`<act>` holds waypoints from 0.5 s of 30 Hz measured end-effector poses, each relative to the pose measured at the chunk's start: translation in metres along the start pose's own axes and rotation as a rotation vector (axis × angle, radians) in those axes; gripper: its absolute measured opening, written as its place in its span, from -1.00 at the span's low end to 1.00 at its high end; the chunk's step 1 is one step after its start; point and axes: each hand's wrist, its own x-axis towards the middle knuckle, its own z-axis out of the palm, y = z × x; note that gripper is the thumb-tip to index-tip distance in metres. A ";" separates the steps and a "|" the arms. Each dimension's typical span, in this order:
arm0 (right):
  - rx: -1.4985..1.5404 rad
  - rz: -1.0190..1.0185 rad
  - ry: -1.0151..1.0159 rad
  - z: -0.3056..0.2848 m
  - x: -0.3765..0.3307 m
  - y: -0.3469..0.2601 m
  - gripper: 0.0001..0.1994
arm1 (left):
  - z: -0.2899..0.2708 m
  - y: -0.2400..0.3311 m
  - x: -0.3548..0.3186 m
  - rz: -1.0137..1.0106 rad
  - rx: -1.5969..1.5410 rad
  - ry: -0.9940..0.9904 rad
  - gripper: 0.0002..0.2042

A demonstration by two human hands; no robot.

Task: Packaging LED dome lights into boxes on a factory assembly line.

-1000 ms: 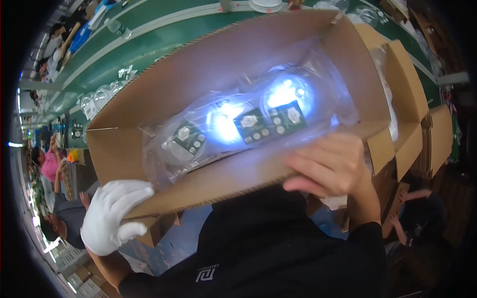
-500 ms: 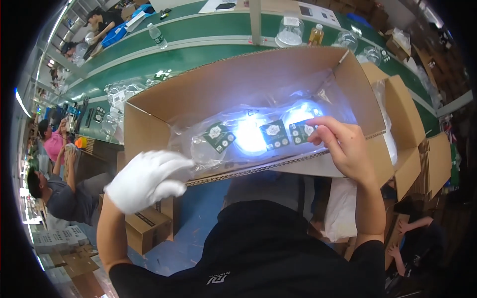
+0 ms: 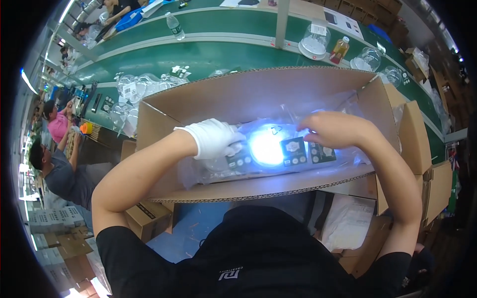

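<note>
A long, open-topped box of brown corrugated cardboard (image 3: 263, 92) is reached into by both hands. Crinkled clear plastic wrapping (image 3: 198, 171) is laid along the floor of the box, and at the middle of the box a round, blue-white glowing light (image 3: 266, 148) is seen through it. Three square, dark green printed cards (image 3: 294, 150) are spread in a row along the inside of the box.

The left hand (image 3: 216, 139), covered by a white cloth glove, is placed in the left half of the box, over the leftmost card; its fingers are curled, and whether the wrapping is gripped cannot be made out. The bare right hand (image 3: 335, 130) is held in the right half of the box, above the rightmost card, with its fingers bent and brought narrowly towards the thumb; whether anything is pinched there is hidden.

Behind the box, a long green workbench (image 3: 233, 57) is seen, with clear, rounded plastic containers (image 3: 144, 87) heaped beyond the box's left rear corner.
</note>
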 end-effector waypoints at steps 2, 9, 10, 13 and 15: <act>-0.046 0.026 -0.054 0.010 0.025 0.010 -0.64 | -0.002 0.004 0.001 0.019 -0.019 -0.026 -0.51; -0.050 0.048 -0.276 0.027 0.039 0.019 -0.55 | 0.003 -0.004 0.000 0.028 -0.185 -0.028 -0.61; -0.049 0.026 -0.316 0.026 0.039 0.020 -0.55 | 0.007 -0.006 0.001 0.035 -0.176 -0.024 -0.61; -0.053 -0.030 -0.116 0.036 0.033 0.045 -0.56 | 0.002 -0.002 -0.001 0.024 -0.209 -0.008 -0.67; -0.078 0.075 -0.182 0.011 0.030 0.029 -0.60 | 0.003 -0.004 -0.006 0.027 -0.201 0.033 -0.72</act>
